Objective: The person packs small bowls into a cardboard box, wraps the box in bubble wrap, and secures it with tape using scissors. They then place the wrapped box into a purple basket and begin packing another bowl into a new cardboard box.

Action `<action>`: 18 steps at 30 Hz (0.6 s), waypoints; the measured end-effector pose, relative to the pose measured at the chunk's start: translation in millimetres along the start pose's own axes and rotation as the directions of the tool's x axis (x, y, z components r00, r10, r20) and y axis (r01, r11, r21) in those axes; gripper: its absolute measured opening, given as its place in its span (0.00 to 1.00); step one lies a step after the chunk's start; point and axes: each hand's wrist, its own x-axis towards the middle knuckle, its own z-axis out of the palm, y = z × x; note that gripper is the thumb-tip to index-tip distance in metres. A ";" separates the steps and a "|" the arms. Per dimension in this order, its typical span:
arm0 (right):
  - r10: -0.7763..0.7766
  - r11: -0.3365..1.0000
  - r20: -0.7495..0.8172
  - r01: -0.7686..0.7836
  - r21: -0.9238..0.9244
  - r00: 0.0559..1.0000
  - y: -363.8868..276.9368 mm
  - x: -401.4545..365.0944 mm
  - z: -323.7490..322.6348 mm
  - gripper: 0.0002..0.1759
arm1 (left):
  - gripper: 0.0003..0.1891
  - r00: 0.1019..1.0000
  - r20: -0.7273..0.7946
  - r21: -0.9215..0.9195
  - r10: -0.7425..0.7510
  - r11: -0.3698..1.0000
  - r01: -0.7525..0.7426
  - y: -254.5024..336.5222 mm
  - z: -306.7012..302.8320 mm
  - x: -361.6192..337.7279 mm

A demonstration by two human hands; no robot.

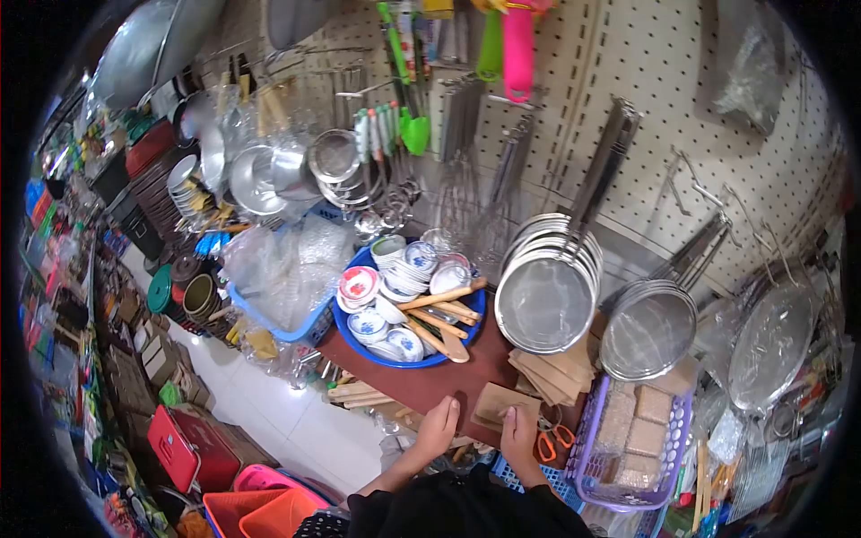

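My right hand [517, 434] grips a small brown cardboard piece [491, 401], its thumb lying on top and the fingers underneath hidden. To its left, my left hand [437, 429] is held at the edge of the reddish-brown shelf [386, 369], fingers stretched out, with nothing visible in it. Orange-handled scissors [554, 442] lie just right of my right hand. Behind the held piece is a loose stack of similar brown cardboard pieces [549, 377].
A blue basin [408, 362] of small bowls and wooden-handled utensils stands behind my hands. Large strainers [545, 305] hang from the pegboard [574, 54]. At right sits a purple basket [619, 493] with wrapped brown blocks. Red and orange containers [235, 511] stand lower left.
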 end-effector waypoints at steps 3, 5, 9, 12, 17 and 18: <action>-0.134 0.991 0.185 0.129 0.042 0.974 -27.6 19.1 22.8 0.10 | 0.11 0.999 -0.020 0.074 0.037 0.997 -0.035 1.3 -31.4 -4.5; -0.219 0.973 0.229 0.195 0.120 0.949 -40.8 28.8 50.8 0.12 | 0.10 0.996 -0.065 0.108 0.056 0.993 -0.048 6.9 -57.7 -1.1; -0.324 0.938 0.278 0.267 0.222 0.904 -82.2 53.3 112.7 0.11 | 0.10 0.974 -0.164 0.087 0.154 0.986 -0.141 -2.6 -124.3 14.7; -0.380 0.912 0.272 0.307 0.273 0.884 -108.6 75.1 173.7 0.13 | 0.12 0.945 -0.214 0.151 0.247 0.964 -0.218 -18.1 -188.1 37.6; -0.395 0.880 0.216 0.300 0.369 0.893 -155.3 115.2 275.7 0.12 | 0.08 0.941 -0.273 0.197 0.199 0.969 -0.147 -46.2 -302.9 81.7; -0.395 0.873 0.189 0.303 0.382 0.899 -165.7 123.8 294.1 0.13 | 0.08 0.943 -0.274 0.200 0.188 0.970 -0.135 -52.8 -322.3 91.1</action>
